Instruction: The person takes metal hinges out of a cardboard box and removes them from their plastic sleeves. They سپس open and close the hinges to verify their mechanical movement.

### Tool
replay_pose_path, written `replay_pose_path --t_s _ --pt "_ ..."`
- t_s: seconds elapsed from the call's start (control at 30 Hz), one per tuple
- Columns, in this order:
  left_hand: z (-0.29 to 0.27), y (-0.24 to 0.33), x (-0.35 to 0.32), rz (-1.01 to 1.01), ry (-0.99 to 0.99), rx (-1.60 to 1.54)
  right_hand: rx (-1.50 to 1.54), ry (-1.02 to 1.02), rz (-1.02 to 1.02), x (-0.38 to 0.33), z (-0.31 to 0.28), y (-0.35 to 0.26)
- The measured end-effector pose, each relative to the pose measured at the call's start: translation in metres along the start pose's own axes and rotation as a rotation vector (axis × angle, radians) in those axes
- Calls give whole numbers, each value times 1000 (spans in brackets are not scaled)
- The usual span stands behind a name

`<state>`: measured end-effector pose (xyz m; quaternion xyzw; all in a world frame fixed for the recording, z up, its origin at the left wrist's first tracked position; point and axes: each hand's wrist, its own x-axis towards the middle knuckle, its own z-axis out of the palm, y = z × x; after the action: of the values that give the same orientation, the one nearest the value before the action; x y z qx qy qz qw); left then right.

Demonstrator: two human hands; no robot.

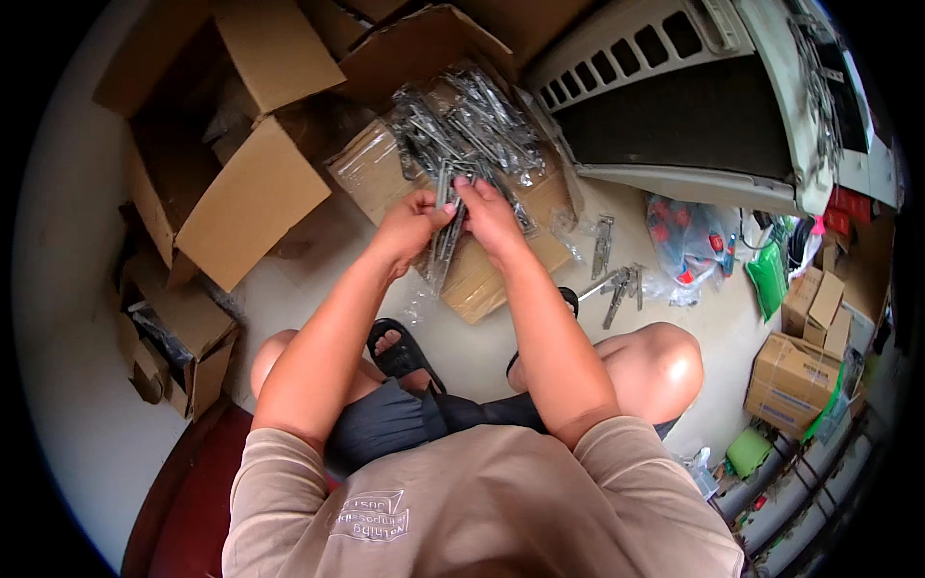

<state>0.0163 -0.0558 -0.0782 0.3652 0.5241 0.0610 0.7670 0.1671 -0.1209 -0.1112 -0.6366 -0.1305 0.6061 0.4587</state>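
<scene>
My left hand (412, 227) and my right hand (491, 220) meet in front of me over an open cardboard box. Both are closed, thumbs and fingers pinching slim metal strips (444, 258) that look like hinge arms, partly inside clear plastic. The strips hang downward between the hands; the fingers hide part of them. Just beyond lies a heaped pile of similar metal pieces in clear bags (472, 120), resting on flattened cardboard (482, 289). Several loose metal strips (621, 287) lie on the floor to the right of the box.
Open cardboard boxes (252, 202) stand at the left. A large pale slatted casing (665, 173) rises at the far right. Right of me are a clear bag with red items (684, 241), a green packet (768, 275), a small carton (792, 385) and a green container (749, 451).
</scene>
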Motion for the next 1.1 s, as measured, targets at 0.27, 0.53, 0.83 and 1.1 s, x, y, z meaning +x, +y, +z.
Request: replay_pose_path --t_s 0.27,0.53,0.83,1.1 --pt "1 -14 14 104 54 223 -558 -4 47 -10 -18 -40" --pt "-1 -21 17 55 44 74 -259 -76 -69 0 -13 -9" --pt "2 -2 13 60 -11 243 -310 15 -72 10 -29 -8" --pt "-1 2 11 257 150 94 -487 -2 -191 -14 14 -54"
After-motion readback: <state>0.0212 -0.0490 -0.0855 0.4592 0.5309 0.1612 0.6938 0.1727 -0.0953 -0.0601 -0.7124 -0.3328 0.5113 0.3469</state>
